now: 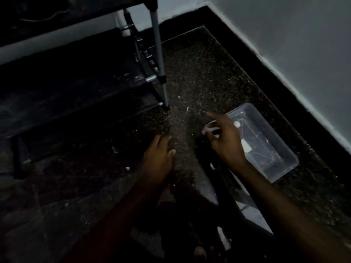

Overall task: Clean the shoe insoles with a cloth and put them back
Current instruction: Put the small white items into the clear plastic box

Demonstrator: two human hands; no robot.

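The left hand (159, 154) lies flat on the speckled floor (199, 73), fingers together; the right hand (226, 139), beside the clear tub (281, 154), points its forefinger far-left, pinching a pale scrap (209, 128); insoles lost in gloom

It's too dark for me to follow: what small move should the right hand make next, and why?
Probably lower the right hand, which pinches a pale item, onto the dark shape just below it; the left hand rests on the floor. Neither thing is identifiable.

Dark speckled floor (205, 76), clear tub (281, 168) near the wall, rack (159, 54) legs at left, white crumbs (187, 109) scattered between.
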